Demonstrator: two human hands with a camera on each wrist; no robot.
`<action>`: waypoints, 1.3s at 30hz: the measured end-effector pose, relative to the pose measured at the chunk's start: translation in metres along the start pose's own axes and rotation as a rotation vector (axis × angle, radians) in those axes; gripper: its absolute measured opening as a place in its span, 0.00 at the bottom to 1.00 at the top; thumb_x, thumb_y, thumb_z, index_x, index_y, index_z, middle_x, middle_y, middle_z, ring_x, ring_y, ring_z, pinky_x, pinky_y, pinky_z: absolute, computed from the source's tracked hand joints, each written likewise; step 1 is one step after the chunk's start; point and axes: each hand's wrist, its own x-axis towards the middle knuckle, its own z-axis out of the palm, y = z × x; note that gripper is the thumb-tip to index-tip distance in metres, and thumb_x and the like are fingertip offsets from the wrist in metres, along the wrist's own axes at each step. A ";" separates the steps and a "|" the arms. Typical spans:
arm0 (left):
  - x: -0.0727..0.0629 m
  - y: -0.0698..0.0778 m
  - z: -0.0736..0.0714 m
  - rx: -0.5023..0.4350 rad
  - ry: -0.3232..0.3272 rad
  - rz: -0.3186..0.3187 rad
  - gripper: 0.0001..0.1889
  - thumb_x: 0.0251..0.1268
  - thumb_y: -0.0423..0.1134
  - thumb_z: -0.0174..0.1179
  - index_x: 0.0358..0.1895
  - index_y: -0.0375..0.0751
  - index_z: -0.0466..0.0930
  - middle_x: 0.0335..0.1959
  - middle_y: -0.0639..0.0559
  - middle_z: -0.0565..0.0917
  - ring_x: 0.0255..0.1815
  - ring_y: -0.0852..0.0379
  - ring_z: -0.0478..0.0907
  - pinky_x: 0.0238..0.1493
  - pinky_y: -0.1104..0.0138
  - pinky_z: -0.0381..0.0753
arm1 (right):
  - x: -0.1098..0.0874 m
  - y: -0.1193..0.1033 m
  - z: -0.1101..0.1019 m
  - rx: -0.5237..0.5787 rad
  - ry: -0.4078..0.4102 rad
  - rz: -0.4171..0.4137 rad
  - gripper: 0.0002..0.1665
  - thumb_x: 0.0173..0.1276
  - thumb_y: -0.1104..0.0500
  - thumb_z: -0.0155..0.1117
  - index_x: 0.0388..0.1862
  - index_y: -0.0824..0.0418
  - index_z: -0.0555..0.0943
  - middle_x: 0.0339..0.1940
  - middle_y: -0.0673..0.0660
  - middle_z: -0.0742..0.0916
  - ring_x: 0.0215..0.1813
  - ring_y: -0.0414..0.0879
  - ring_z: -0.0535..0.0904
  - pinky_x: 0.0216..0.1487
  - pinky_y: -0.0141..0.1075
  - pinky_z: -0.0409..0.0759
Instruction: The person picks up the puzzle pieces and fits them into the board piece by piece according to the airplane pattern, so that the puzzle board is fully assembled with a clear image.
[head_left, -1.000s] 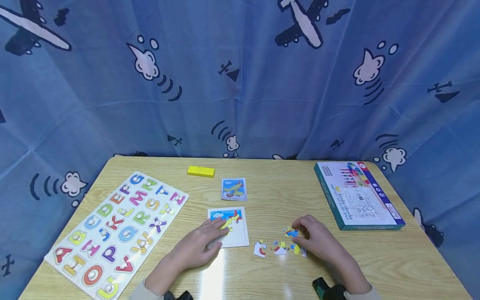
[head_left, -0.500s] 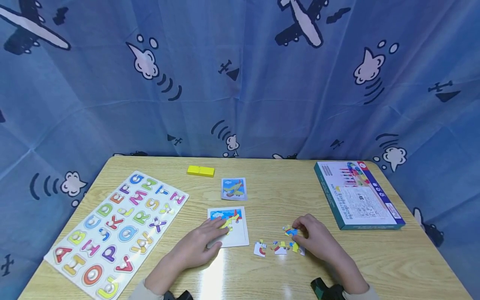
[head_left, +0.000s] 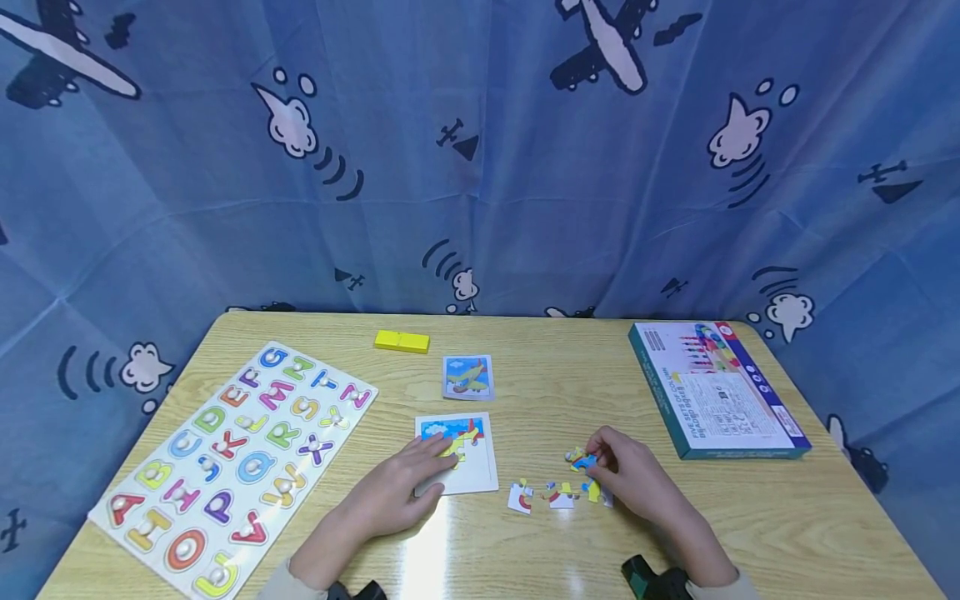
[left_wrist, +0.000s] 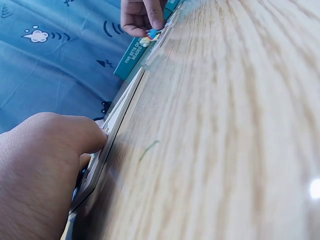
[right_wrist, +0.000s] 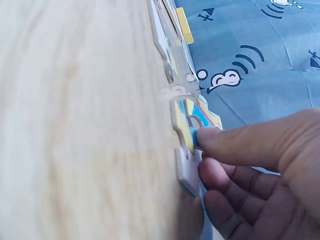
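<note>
Tray: 1, under left hand | right hand: pinching puzzle piece | card: 1

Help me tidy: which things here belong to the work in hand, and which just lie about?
Belongs:
puzzle board, under the left hand
loose puzzle pieces, one pinched by the right hand
picture card, likely the guide

Lying about, it seems:
alphabet board
yellow block
box

The left hand lies palm down with fingers extended; the right hand pinches between thumb and bent fingers.
</note>
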 end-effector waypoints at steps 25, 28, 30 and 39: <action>0.000 0.000 -0.001 -0.009 -0.005 -0.009 0.20 0.67 0.44 0.54 0.61 0.46 0.76 0.68 0.49 0.69 0.72 0.54 0.62 0.74 0.59 0.60 | 0.008 -0.012 0.004 0.063 0.062 -0.054 0.06 0.64 0.66 0.62 0.37 0.56 0.80 0.29 0.46 0.82 0.32 0.35 0.74 0.34 0.27 0.78; 0.000 0.000 0.000 -0.014 -0.006 -0.007 0.20 0.67 0.44 0.54 0.61 0.45 0.76 0.68 0.49 0.70 0.72 0.54 0.62 0.74 0.59 0.60 | 0.014 -0.020 0.008 0.089 0.054 -0.090 0.03 0.65 0.64 0.62 0.37 0.57 0.80 0.30 0.46 0.82 0.32 0.35 0.73 0.33 0.27 0.77; 0.000 0.000 0.000 -0.016 -0.008 -0.007 0.20 0.67 0.44 0.54 0.61 0.45 0.76 0.68 0.49 0.69 0.72 0.53 0.62 0.74 0.59 0.60 | 0.018 -0.025 0.011 0.097 0.052 -0.117 0.02 0.66 0.63 0.62 0.36 0.58 0.81 0.30 0.46 0.82 0.32 0.35 0.74 0.33 0.27 0.77; 0.000 0.000 -0.001 -0.008 -0.017 -0.020 0.21 0.67 0.44 0.53 0.62 0.46 0.75 0.69 0.50 0.69 0.72 0.54 0.61 0.74 0.59 0.59 | 0.037 -0.055 0.034 0.108 0.009 -0.182 0.03 0.67 0.60 0.62 0.34 0.57 0.81 0.30 0.45 0.83 0.33 0.36 0.75 0.36 0.27 0.80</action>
